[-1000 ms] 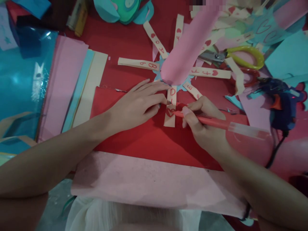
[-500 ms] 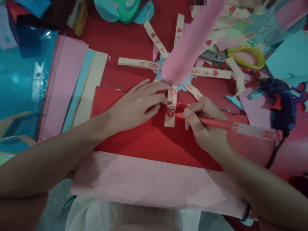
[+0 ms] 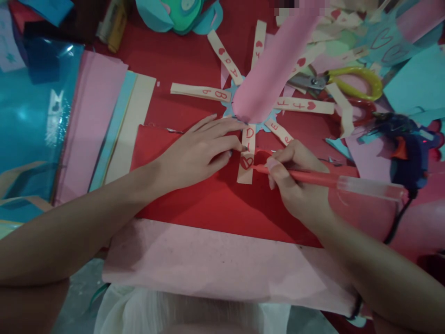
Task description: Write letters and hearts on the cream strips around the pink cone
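Observation:
My right hand [image 3: 299, 178] is closed around a red pen [image 3: 320, 178], its tip at the right edge of a cream paper strip [image 3: 245, 175]. On that strip are red letters and a heart, partly coloured in. My left hand [image 3: 208, 148] lies with fingers stretched out, the fingertips resting on the strip's upper part. The strip joins a light-blue scalloped paper disc [image 3: 228, 107], from which several lettered strips spread out. A pink paper tube [image 3: 269, 74] stands on the disc and hides part of it.
Yellow-handled scissors [image 3: 358, 83] lie at the right, near a dark blue glue gun [image 3: 410, 148] with a black cord. Coloured paper sheets [image 3: 93, 116] and a clear plastic sleeve [image 3: 67, 106] are at the left. Red paper [image 3: 194, 208] lies under my hands.
The pen tip has shifted slightly right, off the heart to the strip's edge. My left hand, the strip and the tube look unmoved.

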The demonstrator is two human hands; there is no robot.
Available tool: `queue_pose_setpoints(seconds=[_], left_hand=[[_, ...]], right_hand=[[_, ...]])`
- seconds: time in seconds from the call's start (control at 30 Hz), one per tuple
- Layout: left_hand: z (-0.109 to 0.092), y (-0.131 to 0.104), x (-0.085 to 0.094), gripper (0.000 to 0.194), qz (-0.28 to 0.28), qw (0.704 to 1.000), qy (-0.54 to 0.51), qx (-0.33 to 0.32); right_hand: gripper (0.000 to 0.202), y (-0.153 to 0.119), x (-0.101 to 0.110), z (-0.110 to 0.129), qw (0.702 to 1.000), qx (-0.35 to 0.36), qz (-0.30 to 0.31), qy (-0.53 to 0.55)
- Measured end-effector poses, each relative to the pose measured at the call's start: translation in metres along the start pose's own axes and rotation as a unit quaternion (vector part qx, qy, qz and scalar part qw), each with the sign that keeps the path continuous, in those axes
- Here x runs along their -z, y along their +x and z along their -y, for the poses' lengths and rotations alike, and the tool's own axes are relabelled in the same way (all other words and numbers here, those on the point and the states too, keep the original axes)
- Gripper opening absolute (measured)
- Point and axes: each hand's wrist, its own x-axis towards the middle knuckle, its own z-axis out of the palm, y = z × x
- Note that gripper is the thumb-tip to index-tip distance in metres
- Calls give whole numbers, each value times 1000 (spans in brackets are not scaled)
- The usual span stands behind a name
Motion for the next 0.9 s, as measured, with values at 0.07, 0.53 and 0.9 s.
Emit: queue_pose_setpoints(seconds=[0.07,0.53,0.9], left_hand=[[0,0,1,27,7,1000,-1,3],[2,0,-1,29,7,1000,-14,6],[2,0,-1,28,0,1000,-10,-5]], right_hand=[[27,0,0,0,1000,2,1,1],[28,1,-5,-4,1000,-6,-19,24],[29,2,-6,0,999,31,-22,-18]])
